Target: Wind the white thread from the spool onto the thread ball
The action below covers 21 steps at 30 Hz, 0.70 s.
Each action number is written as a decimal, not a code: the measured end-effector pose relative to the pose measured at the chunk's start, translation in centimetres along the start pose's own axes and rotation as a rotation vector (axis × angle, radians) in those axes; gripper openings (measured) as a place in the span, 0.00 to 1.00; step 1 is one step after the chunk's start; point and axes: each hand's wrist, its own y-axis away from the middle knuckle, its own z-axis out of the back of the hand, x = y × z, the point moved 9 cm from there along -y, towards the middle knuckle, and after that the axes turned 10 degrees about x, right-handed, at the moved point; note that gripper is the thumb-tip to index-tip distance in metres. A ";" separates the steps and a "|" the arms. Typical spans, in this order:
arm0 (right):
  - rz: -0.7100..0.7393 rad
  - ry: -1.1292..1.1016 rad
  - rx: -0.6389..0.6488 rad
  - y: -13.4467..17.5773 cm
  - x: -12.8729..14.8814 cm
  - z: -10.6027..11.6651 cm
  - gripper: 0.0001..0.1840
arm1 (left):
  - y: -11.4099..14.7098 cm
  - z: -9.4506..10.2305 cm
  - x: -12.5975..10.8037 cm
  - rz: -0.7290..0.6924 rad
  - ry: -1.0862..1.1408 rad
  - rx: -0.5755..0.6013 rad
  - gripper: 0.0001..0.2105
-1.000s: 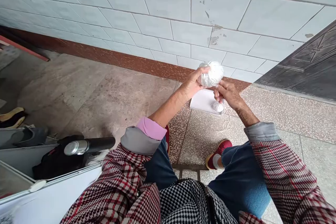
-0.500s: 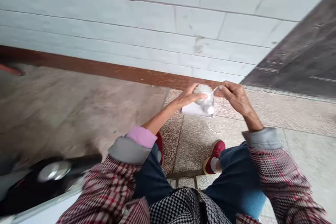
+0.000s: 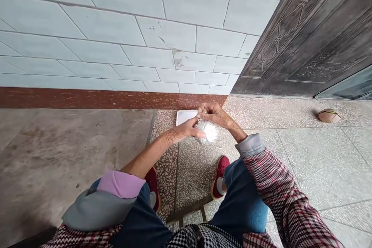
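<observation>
A round bundle of white yarn (image 3: 209,131) hangs over the floor in front of me, its strands fanning out. My left hand (image 3: 187,130) grips it from the left, thumb pressed on its near side. Just above it, my right hand (image 3: 213,114) is closed in a pinch beside the left fingertips, on a strand of the yarn. The right fingers partly hide that strand. Beneath the hands a white tray-like thing (image 3: 185,116) lies on the floor, its right part covered by them.
A tiled wall (image 3: 122,46) with a red-brown base strip (image 3: 87,99) stands ahead. To the right are a dark carved door (image 3: 290,46) and a roundish tan object (image 3: 329,116) on the floor. My red shoes (image 3: 220,174) rest on speckled tiles.
My right hand has come in from the right to meet the left at the yarn. The bundle has turned, so its fanned strands now face me. The view has swung to the right.
</observation>
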 end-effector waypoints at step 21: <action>-0.472 0.459 -0.373 13.1 -8.3 18.1 0.22 | 24.2 22.3 -10.5 -0.771 0.191 -1.188 0.32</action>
